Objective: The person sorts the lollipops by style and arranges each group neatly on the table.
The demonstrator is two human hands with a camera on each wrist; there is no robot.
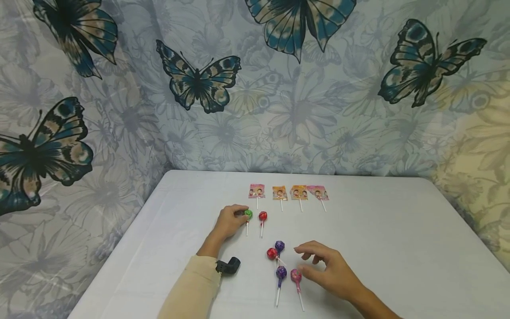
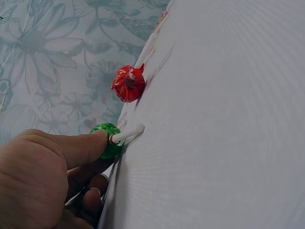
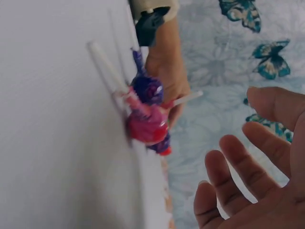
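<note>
My left hand [image 1: 229,222] pinches the head of a green lollipop [image 2: 112,140] between thumb and fingers, its white stick pointing toward me. Just right of it lies a red lollipop [image 1: 263,216]. Nearer to me, my right hand [image 1: 332,270] hovers with fingers spread, holding nothing. Its thumb is close beside a pink lollipop [image 1: 296,275]. Left of that lie a purple lollipop [image 1: 281,272], another red lollipop [image 1: 272,253] and a second purple lollipop [image 1: 280,245]. In the right wrist view the pink lollipop [image 3: 148,125] overlaps the purple ones.
Flat wrapped lollipops form a row at the back of the white table [image 1: 378,221]: a pink packet [image 1: 256,191], two orange packets [image 1: 280,193] and another pink packet [image 1: 319,192]. A butterfly-print cloth [image 1: 299,110] hangs behind. A black wrist device [image 1: 229,266] sits on the left sleeve.
</note>
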